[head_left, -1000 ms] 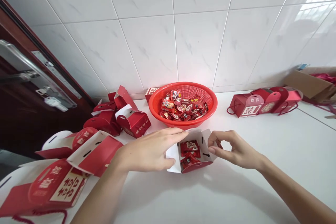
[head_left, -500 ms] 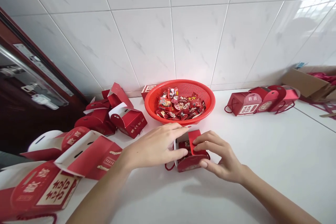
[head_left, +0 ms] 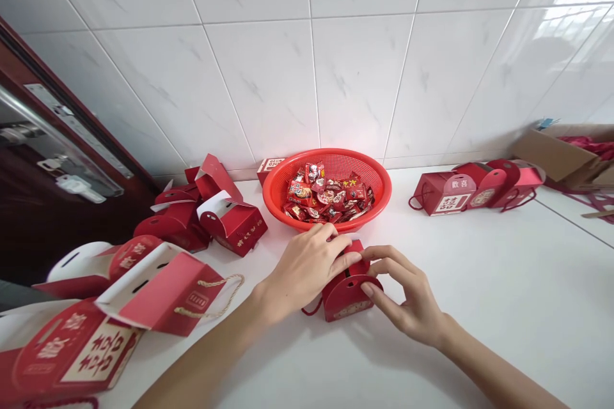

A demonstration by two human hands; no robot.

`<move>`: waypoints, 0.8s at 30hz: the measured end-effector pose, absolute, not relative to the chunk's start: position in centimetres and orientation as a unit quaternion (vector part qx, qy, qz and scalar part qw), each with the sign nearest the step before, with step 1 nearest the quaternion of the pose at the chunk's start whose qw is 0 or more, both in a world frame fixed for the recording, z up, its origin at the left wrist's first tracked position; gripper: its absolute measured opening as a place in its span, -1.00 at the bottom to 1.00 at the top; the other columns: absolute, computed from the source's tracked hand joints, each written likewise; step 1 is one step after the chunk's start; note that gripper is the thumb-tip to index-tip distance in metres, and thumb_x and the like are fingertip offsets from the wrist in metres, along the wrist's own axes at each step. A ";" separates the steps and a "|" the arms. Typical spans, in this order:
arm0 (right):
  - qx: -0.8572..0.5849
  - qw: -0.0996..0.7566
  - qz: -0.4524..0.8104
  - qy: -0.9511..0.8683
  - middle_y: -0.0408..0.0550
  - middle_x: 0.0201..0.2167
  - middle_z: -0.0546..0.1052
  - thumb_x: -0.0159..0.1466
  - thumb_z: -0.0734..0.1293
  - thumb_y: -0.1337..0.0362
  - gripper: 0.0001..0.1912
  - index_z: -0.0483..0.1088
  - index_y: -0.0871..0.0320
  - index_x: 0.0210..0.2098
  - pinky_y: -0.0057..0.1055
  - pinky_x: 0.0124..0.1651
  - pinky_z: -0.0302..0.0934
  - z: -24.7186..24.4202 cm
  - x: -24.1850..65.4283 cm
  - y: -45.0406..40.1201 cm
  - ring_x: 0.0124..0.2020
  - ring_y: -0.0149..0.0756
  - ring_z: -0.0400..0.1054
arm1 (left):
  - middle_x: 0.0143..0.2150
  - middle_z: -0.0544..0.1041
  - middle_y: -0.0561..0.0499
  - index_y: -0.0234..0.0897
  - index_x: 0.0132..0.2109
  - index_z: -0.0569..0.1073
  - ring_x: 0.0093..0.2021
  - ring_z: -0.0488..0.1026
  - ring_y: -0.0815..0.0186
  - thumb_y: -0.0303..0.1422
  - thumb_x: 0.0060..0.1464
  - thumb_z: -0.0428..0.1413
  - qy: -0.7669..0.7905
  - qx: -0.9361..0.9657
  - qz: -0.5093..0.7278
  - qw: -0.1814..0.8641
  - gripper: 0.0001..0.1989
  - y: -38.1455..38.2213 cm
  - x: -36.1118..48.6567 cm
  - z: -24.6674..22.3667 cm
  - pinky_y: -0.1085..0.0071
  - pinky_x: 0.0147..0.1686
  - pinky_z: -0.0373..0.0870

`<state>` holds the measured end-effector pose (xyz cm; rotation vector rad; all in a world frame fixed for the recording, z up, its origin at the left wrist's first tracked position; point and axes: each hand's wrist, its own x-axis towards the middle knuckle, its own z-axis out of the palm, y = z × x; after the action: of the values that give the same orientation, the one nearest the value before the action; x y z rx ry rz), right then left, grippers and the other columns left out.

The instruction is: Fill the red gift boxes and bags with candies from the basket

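A small red candy box (head_left: 348, 305) stands on the white table in front of me, its top flaps folded inward and its contents covered. My left hand (head_left: 307, 271) lies over the box's left side, thumb and fingers pressed on the top flaps. On the right, my right hand (head_left: 405, 294) has its thumb against the rounded front flap and its fingers behind it. Just beyond the box sits a red plastic basket (head_left: 378, 204) holding several wrapped candies (head_left: 330, 195).
Several red boxes with raised lids (head_left: 173, 291) crowd the left side. Closed red boxes (head_left: 444, 195) stand in a row at right, near an open cardboard box (head_left: 542, 156). White tiled wall (head_left: 359, 77) runs behind, and a dark door with keys (head_left: 77, 185) is at left.
The side flaps have been folded down over the opening, and the front flap now stands up. My left hand has shifted right across the box top; my right thumb has risen onto the front flap.
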<state>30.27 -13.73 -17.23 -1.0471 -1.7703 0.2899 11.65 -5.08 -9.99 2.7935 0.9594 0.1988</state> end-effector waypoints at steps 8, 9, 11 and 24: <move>-0.434 0.496 0.112 -0.744 0.09 -0.10 0.56 0.36 0.30 0.37 -0.92 0.38 0.08 -0.18 -0.26 -0.07 0.47 -17.2 30.9 -13.9 -0.08 -0.18 0.53 | 0.05 0.54 -0.04 -0.07 0.44 0.16 0.08 0.48 0.15 -0.35 0.36 -0.03 0.238 0.957 0.000 0.167 -0.45 -4.0 9.5 -8.3 0.27 0.01 0.41; -0.433 0.497 0.112 -0.744 0.09 -0.10 0.56 0.36 0.30 0.38 -0.92 0.38 0.08 -0.18 -0.27 -0.07 0.47 -17.2 30.9 -13.9 -0.08 -0.18 0.53 | 0.07 0.54 -0.05 -0.10 0.47 0.08 0.10 0.48 0.13 -0.38 0.33 0.01 0.249 0.954 0.000 0.165 -0.37 -4.1 9.6 -8.3 0.26 0.01 0.41; -0.435 0.502 0.106 -0.740 0.10 -0.07 0.55 0.37 0.30 0.38 -0.92 0.39 0.09 -0.17 -0.27 -0.06 0.47 -17.3 30.7 -13.9 -0.07 -0.19 0.53 | 0.11 0.54 -0.10 -0.19 0.49 -0.02 0.12 0.47 0.08 -0.43 0.25 0.07 0.279 0.948 0.004 0.154 -0.25 -4.3 10.0 -8.4 0.23 -0.01 0.41; -0.470 0.503 0.060 -0.723 0.10 0.06 0.50 0.39 0.31 0.37 -0.78 0.35 0.04 0.01 -0.25 0.10 0.43 -18.8 30.0 -13.7 0.13 -0.16 0.45 | -0.15 0.50 -0.02 -0.23 -0.15 0.52 -0.17 0.50 0.20 -0.05 0.32 0.02 0.298 0.928 -0.015 0.223 -0.64 -4.8 9.8 -7.7 0.33 -0.24 0.32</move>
<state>29.96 -13.72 -18.76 -1.1348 -1.7467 0.1441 9.82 -4.76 -7.71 2.5625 0.8242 -0.0412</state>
